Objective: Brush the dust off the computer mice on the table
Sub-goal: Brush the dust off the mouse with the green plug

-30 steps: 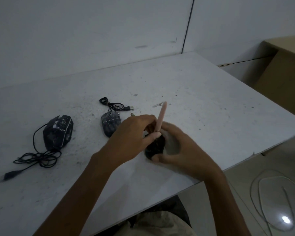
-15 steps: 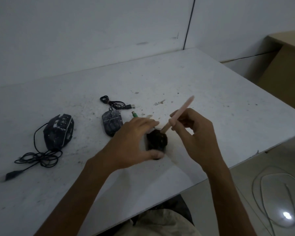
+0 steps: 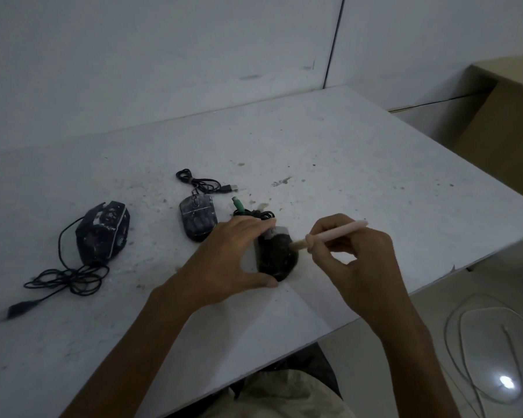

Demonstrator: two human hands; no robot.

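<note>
Fingers (image 3: 249,228) of the left hand (image 3: 224,260) are curling over the far end of a dark mouse (image 3: 277,257), with the thumb pressing its near end, so the hand is gripping it against the worktop (image 3: 344,164) near the near edge. Fingers of the right hand (image 3: 360,260) are pinching a pink brush (image 3: 335,233), whose pale bristles are touching the mouse's right side. A coiled cable with a green plug (image 3: 237,203) is lying just beyond this mouse. To the left, a second mouse (image 3: 198,218) is sitting with its USB cable (image 3: 200,184) bundled behind it. Farther left, a third angular mouse (image 3: 103,232) is resting beside its loose cable (image 3: 67,277). Dust specks are dotting the worktop around all three.
</note>
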